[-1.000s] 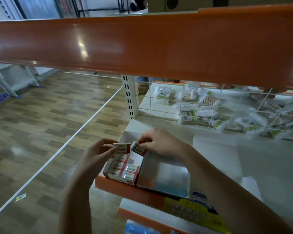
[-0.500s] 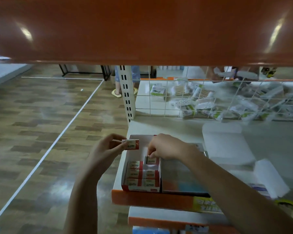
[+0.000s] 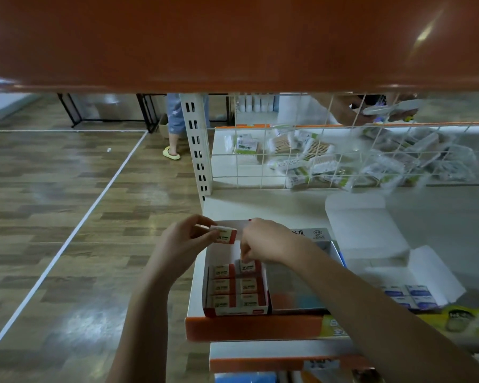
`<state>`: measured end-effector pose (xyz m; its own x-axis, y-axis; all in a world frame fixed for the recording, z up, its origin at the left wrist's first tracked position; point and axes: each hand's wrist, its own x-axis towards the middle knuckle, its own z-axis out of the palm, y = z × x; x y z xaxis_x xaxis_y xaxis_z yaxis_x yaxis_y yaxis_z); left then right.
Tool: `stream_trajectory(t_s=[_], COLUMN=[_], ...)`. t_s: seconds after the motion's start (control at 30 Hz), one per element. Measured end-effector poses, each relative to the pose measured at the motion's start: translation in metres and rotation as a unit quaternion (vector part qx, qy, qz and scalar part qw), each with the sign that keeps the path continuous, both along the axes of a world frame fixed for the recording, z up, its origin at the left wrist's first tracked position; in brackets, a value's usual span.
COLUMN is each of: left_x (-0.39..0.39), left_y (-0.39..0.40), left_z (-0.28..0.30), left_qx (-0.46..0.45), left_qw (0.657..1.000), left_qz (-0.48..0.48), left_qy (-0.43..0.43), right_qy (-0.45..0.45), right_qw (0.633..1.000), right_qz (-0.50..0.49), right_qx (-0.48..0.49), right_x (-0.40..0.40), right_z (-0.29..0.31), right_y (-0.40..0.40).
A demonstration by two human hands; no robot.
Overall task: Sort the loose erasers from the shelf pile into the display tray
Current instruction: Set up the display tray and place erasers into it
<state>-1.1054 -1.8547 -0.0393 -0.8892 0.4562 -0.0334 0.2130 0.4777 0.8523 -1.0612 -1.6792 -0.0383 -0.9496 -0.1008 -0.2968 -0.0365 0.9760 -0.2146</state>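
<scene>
Seating the eraser point(image 3: 248, 265) your right hand point(image 3: 266, 241) pinches goes best pressed flush beside its neighbour in the display tray point(image 3: 198, 297); at 11 o'clock, just beyond, your left hand point(image 3: 183, 241) grips the next eraser point(image 3: 226, 235) above the tray's empty back; keep it level.

Dim indoor light w/ warm cast; the orange shelf front point(image 3: 233, 42) overhead fills the top third, w/ a streak of glare near its right end, and the wood floor point(image 3: 67, 217) carries pale soft reflections at left and lower left. The white shelf point(image 3: 260, 205) is shaded toward its right side and under the forearms, shadows soft-edged, no hard source visible. Wide-angle bend bows straight lines near the frame edges; packets behind the wire grid point(image 3: 343, 156) smear w/ blur, esp. far right, and the print on the erasers point(image 3: 234, 288) is soft.
</scene>
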Motion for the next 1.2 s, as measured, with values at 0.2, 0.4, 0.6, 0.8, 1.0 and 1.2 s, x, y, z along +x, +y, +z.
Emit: stream_trajectory(t_s=[0.2,0.4,0.6,0.8,1.0,1.2], left_x=[-0.003,-0.002,-0.004,-0.003,0.005,0.004], left_y=[0.004,0.012,0.016,0.027,0.045,0.049], left_z=[-0.007,-0.010,-0.011,-0.017,-0.022,-0.026], left_qx=[-0.033,-0.057,-0.072,-0.135,-0.190,-0.284], left_qw=[0.999,0.995,0.992,0.979,0.965,0.934], left_qz=[0.008,0.000,-0.012,-0.037,-0.080,-0.091], left_qy=[0.041,0.078,0.107,0.150,0.160,0.195], right_qy=[0.027,0.044,0.073,0.132,0.115,0.109], right_qw=[0.999,0.999,0.996,0.981,0.977,0.977], right_qz=[0.007,0.022,-0.005,-0.094,-0.137,-0.142], right_qx=[-0.026,-0.010,-0.050,-0.110,-0.113,-0.119], right_x=[0.003,0.006,0.013,0.031,0.036,0.040], right_z=[-0.005,-0.011,-0.004,0.012,0.004,0.000], right_y=[0.006,0.005,0.014,0.034,0.030,0.028])
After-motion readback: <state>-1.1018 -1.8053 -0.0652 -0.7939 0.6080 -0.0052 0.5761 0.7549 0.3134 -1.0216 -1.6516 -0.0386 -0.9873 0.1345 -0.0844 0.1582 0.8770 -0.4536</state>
